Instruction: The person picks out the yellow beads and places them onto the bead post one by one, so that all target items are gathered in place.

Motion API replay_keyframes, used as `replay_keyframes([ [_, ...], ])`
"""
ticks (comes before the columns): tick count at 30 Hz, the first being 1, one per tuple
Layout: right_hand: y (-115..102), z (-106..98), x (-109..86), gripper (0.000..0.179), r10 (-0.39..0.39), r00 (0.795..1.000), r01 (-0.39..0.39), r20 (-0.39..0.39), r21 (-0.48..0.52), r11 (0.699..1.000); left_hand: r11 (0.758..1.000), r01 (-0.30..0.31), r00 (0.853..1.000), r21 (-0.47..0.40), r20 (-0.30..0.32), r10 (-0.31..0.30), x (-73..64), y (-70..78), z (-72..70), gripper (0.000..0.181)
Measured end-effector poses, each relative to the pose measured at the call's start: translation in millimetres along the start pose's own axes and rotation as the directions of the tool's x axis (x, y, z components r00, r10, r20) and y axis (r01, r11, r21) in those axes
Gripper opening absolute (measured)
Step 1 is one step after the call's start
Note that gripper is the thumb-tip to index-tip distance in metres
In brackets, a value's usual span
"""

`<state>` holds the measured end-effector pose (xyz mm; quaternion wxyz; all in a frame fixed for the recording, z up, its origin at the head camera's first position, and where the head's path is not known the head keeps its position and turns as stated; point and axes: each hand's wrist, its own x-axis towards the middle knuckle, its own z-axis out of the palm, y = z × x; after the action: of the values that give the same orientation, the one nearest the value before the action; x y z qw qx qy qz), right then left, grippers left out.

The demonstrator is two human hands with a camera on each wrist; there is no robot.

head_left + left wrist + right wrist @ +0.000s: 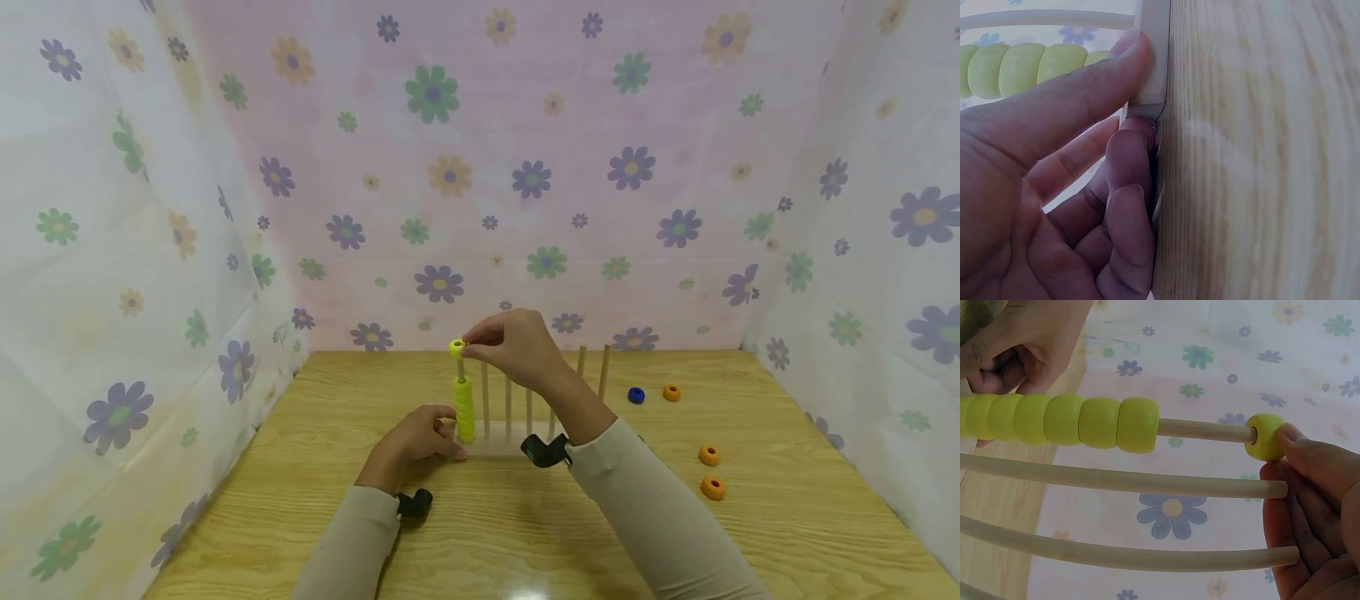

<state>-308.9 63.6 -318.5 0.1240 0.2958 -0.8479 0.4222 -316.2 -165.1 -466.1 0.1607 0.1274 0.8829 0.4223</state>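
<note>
A wooden bead rack with upright pegs has its pale base (491, 450) on the table. My left hand (420, 435) grips the base's left end, thumb on the front and fingers curled at the end, close up in the left wrist view. Several yellow-green beads (464, 408) are stacked on the leftmost peg. At that peg's top, my right hand (521, 346) pinches another yellow-green bead (1261, 439) between thumb and fingers. The peg's tip (1210, 430) enters the bead's hole, with bare peg between it and the stack. Bare neighbouring pegs (1210, 559) end by the right fingers.
To the right of the rack lie a blue bead (636, 395) and several orange beads (713, 487) on the wooden table (300, 500). The right forearm hides part of the rack. Flower-patterned cloth (487, 208) stands behind and at both sides.
</note>
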Motion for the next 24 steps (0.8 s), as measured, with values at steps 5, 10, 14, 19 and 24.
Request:
replay_keyframes([
  [5, 0.9, 0.6, -0.1, 0.008, 0.000, 1.000, 0.000, 0.003, 0.003, 1.000, 1.000, -0.004, 1.000, 0.014, 0.001, 0.004, -0.4, -1.9, -0.2, 0.069],
  [10, 0.9, 0.2, -0.7, 0.008, -0.001, 1.000, 0.001, -0.001, 0.001, 1.000, 1.000, -0.002, 1.000, 0.014, -0.001, 0.002, -0.8, -2.2, 0.0, 0.071],
  [14, 1.1, -0.3, -1.2, 0.008, -0.003, 1.000, 0.003, 0.001, -0.007, 1.000, 1.000, 0.019, 1.000, 0.014, -0.001, -0.019, -0.9, -2.3, 0.7, 0.078],
  [19, 0.9, -2.0, -0.9, 0.009, -0.014, 1.000, 0.014, 0.009, -0.016, 1.000, 1.000, 0.016, 1.000, 0.016, -0.010, -0.015, 0.1, -1.9, 0.6, 0.075],
  [24, 0.8, -3.4, 0.4, 0.012, -0.022, 0.999, 0.022, 0.029, -0.012, 1.000, 1.000, 0.009, 1.000, 0.015, -0.017, -0.009, 0.7, -1.8, 0.0, 0.073],
])
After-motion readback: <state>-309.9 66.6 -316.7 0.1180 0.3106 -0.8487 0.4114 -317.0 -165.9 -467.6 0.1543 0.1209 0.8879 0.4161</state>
